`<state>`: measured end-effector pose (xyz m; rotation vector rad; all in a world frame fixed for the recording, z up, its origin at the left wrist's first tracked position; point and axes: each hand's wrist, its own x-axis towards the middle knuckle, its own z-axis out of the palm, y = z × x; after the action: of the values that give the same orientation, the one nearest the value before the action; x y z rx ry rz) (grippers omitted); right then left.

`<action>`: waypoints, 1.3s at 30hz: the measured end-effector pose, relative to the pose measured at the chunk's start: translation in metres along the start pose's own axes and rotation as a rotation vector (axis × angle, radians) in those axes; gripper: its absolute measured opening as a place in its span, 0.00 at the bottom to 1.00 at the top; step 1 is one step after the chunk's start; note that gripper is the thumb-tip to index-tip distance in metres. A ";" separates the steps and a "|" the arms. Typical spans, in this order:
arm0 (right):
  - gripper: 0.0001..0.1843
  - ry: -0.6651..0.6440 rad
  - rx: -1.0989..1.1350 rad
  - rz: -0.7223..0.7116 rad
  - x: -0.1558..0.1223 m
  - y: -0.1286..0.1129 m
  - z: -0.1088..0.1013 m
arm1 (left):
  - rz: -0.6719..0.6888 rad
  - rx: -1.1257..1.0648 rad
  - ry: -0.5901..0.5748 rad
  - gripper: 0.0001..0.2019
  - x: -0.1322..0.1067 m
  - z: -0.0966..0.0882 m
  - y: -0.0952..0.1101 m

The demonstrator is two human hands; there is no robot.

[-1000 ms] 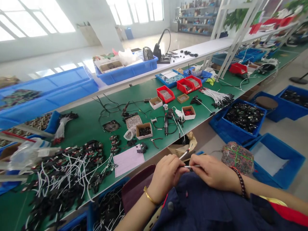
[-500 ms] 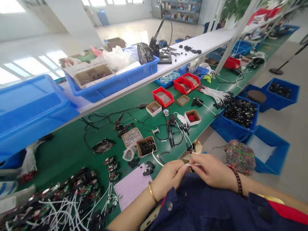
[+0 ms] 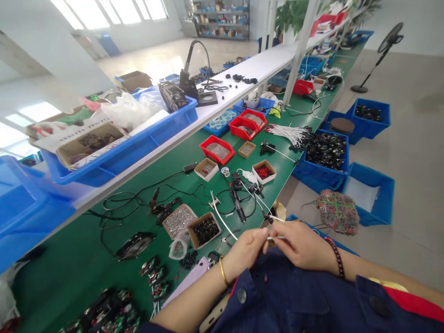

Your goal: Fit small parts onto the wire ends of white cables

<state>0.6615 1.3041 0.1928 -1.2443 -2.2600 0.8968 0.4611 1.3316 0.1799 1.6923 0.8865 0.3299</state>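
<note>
Close to my body, both hands meet over the table's front edge. My left hand is closed around a white cable, whose long end sticks up and back over the table. My right hand pinches the cable where a short white length shows between the two hands. What the fingertips do to it is hidden. Left of the hands lie wire cutters and a cardboard box of black parts. A red-and-black electric screwdriver rests just beyond them.
Red bins and small boxes stand along the green table. White cables lie in a bundle farther back. Circuit-board assemblies pile at front left. Blue crates sit on the floor at right. A white shelf runs overhead.
The view has swung, shifting the table leftward in the picture. The cable's free end now stands higher and straighter above my left hand. Both hands stay together on the cable.
</note>
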 end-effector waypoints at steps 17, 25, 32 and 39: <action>0.08 0.183 0.097 0.071 -0.039 0.012 -0.001 | -0.110 -0.081 -0.228 0.35 0.023 0.022 0.010; 0.09 0.140 0.224 0.196 -0.048 0.017 0.007 | 0.009 0.134 -0.059 0.24 0.019 0.018 0.014; 0.16 0.130 0.090 0.104 -0.054 0.020 0.012 | 0.121 0.190 0.001 0.23 0.020 0.032 0.014; 0.24 0.149 0.082 0.096 -0.060 0.026 0.020 | 0.158 0.151 0.072 0.26 0.017 0.037 0.018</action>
<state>0.6959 1.2567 0.1575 -1.3462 -2.0429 0.8904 0.5029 1.3157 0.1810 1.9056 0.8497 0.4425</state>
